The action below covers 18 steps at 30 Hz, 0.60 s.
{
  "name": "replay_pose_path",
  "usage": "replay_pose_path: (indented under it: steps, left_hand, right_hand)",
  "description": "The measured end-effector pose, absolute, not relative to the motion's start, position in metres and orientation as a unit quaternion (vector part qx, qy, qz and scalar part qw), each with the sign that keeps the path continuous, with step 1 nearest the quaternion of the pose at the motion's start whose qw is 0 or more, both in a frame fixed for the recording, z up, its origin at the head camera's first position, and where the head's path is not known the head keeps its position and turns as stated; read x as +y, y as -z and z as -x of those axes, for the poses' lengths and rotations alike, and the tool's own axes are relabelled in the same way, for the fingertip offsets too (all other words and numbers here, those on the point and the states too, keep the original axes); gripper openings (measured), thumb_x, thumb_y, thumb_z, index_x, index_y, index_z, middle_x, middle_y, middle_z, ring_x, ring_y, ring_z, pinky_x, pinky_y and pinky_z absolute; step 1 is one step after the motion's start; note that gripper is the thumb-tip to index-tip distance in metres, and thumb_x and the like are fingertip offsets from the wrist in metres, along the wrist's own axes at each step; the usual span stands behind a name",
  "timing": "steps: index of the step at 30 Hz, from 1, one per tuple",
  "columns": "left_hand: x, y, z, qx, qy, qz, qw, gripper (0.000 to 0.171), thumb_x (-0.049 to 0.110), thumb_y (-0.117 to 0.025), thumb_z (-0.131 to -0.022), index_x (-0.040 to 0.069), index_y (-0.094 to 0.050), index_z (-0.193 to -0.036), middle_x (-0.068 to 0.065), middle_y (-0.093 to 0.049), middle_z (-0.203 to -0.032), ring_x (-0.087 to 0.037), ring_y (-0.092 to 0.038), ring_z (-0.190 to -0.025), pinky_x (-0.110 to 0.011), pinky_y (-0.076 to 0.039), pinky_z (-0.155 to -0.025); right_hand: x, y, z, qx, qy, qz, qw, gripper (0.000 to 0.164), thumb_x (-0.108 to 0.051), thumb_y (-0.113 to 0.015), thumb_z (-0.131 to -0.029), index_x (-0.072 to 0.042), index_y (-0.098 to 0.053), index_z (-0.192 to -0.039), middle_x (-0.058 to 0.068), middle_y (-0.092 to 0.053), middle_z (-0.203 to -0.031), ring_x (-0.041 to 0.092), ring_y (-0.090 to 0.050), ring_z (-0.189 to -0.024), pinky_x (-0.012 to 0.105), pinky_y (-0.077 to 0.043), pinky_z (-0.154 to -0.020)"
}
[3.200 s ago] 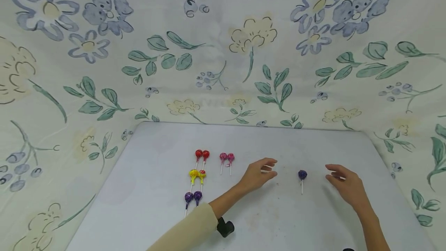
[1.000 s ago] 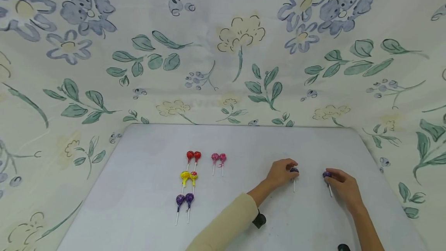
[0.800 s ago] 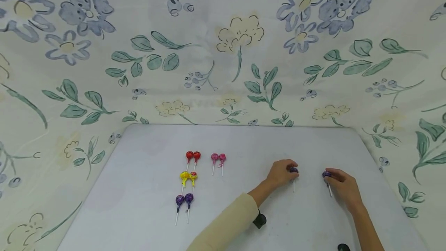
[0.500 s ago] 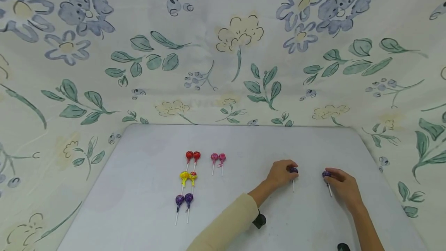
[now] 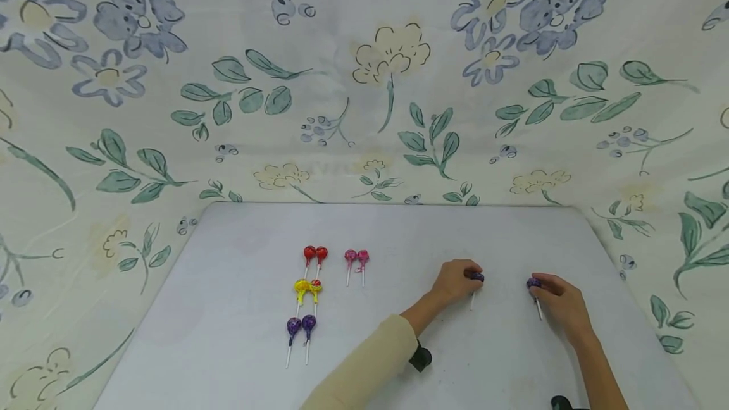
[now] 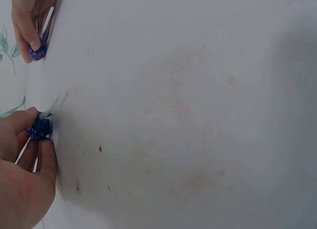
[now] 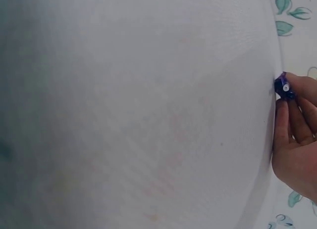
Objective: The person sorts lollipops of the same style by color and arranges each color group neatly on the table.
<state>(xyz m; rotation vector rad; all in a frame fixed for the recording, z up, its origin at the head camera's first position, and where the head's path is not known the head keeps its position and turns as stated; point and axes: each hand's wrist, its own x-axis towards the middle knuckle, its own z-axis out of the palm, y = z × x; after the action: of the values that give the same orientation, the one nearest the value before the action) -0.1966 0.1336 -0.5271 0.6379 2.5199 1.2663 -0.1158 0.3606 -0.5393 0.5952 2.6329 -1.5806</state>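
My left hand [image 5: 454, 282] pinches the purple head of a lollipop [image 5: 477, 277], whose white stick points toward me. In the left wrist view thumb and fingertips close around that lollipop [image 6: 39, 127] at the left edge. To the right, my right hand [image 5: 562, 305] holds a second purple lollipop [image 5: 533, 283] by its head, its stick slanting down. The right wrist view shows this lollipop [image 7: 284, 87] between thumb and fingers, stick end facing the camera. A gap of bare tabletop lies between the two hands.
On the white table [image 5: 239, 334], left of my hands, lie two red lollipops [image 5: 316, 253], two yellow ones [image 5: 308, 290], two purple ones [image 5: 301, 326] and two pink ones [image 5: 356, 258], in pairs. Floral cloth [image 5: 336, 112] rises behind the table's far edge.
Both hands were free around one purple lollipop earlier; now each holds a purple one. In the last half second the left hand has shifted slightly left with its lollipop; the right stays put.
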Motion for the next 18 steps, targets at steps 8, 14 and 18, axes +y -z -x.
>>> replay_pose_path:
  steps: [8,14,18]
  left_hand:
    - [0.123,0.53,0.2,0.845,-0.469,-0.222,0.128,0.02,0.01,-0.075,-0.09,0.007,-0.074,-0.11,0.0,-0.07,-0.101,-0.006,-0.06,-0.089,-0.017,-0.049,-0.078]
    - [0.11,0.526,0.2,0.829,-0.496,-0.224,0.126,0.021,0.008,-0.074,-0.09,0.005,-0.073,-0.11,-0.002,-0.071,-0.103,-0.007,-0.062,-0.091,-0.017,-0.05,-0.078]
    - [0.097,0.523,0.198,0.822,-0.505,-0.236,0.117,0.021,0.007,-0.074,-0.089,0.003,-0.073,-0.11,-0.003,-0.071,-0.104,-0.009,-0.063,-0.092,-0.017,-0.05,-0.078]
  right_hand:
    - [0.362,0.54,0.116,0.848,0.494,-0.189,0.006,0.045,-0.019,-0.062,-0.1,0.005,-0.054,-0.137,0.028,-0.05,-0.14,0.039,-0.047,-0.128,0.046,-0.041,-0.105]
    - [0.362,0.541,0.116,0.85,0.492,-0.186,0.003,0.044,-0.019,-0.062,-0.1,0.004,-0.055,-0.137,0.026,-0.051,-0.139,0.038,-0.048,-0.127,0.02,-0.044,-0.092]
    - [0.364,0.544,0.117,0.852,0.491,-0.179,-0.007,0.043,-0.017,-0.061,-0.099,0.004,-0.055,-0.136,0.027,-0.052,-0.138,0.038,-0.049,-0.126,0.011,-0.042,-0.086]
